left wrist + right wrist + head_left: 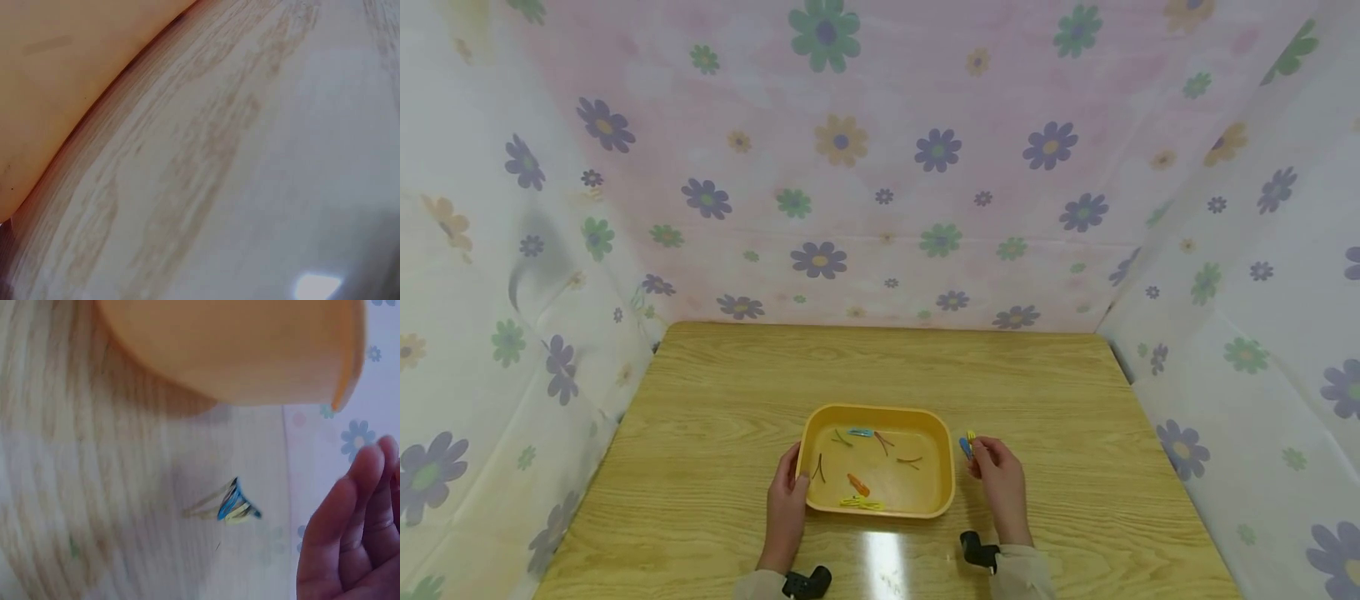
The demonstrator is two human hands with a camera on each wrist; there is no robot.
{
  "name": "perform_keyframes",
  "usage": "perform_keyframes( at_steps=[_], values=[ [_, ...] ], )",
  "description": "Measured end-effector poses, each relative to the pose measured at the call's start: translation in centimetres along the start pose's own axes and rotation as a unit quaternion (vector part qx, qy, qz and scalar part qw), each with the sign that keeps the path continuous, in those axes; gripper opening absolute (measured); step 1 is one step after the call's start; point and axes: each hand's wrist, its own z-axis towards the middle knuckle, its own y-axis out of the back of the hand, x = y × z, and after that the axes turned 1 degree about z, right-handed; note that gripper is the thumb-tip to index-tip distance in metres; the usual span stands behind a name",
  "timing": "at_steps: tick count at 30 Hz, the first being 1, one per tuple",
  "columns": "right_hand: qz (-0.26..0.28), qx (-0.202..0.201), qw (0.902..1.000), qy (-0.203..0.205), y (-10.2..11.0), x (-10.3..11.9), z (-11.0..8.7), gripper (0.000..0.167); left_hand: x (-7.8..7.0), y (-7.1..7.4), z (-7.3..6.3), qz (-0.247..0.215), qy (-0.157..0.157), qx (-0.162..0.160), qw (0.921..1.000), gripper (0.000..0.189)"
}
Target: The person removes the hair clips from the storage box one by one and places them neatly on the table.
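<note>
My left hand (pixel 787 504) grips the left wall of a yellow plastic tray (pixel 942 467), thumb over the rim. Inside the tray are a blue snap hair clip (pixel 861 432), an orange clip (pixel 858 485), some yellow clips (pixel 862 503) and several thin V-shaped hairpins (pixel 910 462). Just right of the tray, my right hand (pixel 1002 483) hovers low, its fingertips overlapping a small pile of blue and yellow clips (pixel 232 506) in the head view. From the right wrist, its gently bent fingers show above that pile, with nothing seen at their tips; the thumb is hidden there.
The wood-grain table (pixel 730 392) stretches around the tray, with a bright light reflection (pixel 883 558) at the front. Flower-printed fabric (pixel 880 167) hangs at the back and along both sides. Each wrist wears a black mount (pixel 979 550).
</note>
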Motion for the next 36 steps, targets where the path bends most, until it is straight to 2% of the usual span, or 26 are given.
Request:
perform_keyframes(
  at_steps=[4, 7, 11, 14, 18, 25, 29, 36],
  values=[
    [0.053, 0.035, 0.9972, 0.039, -0.1, -0.9, 0.1, 0.042, -0.3, 0.1, -0.1, -0.006, 0.014, 0.007, 0.9999, 0.044],
    [0.089, 0.069, 0.9909, 0.073, -0.1, -1.7, 0.4, 0.038, -0.4, 0.1, -0.1, -0.008, 0.015, 0.009, 0.9998, 0.044],
    [0.083, 0.086, 0.9912, 0.057, -0.6, -0.2, -0.2, 0.037, -0.5, 0.1, 0.0, -0.009, 0.01, 0.007, 0.9999, 0.045],
    [0.059, 0.099, 0.9931, 0.019, -1.2, 2.0, -1.0, 0.036, -0.3, 0.0, 0.1, -0.006, 0.006, 0.003, 1.0, 0.045],
    [0.054, 0.13, 0.99, -0.009, -1.7, 2.8, -1.2, 0.032, 0.0, 0.0, 0.1, 0.003, -0.004, -0.002, 1.0, 0.046],
    [0.028, 0.159, 0.9869, -0.002, -2.5, 3.0, -1.5, 0.03, 0.3, -0.1, 0.1, 0.001, -0.012, -0.004, 0.9999, 0.046],
    [0.02, 0.172, 0.9848, 0.0, -2.9, 3.1, -1.7, 0.031, 0.1, 0.0, 0.1, -0.007, -0.004, 0.001, 1.0, 0.046],
    [0.0, 0.224, 0.9743, 0.022, -3.8, 5.1, -2.9, 0.028, -1.6, 0.1, -0.5, -0.003, -0.001, 0.012, 0.9999, 0.046]
  ],
)
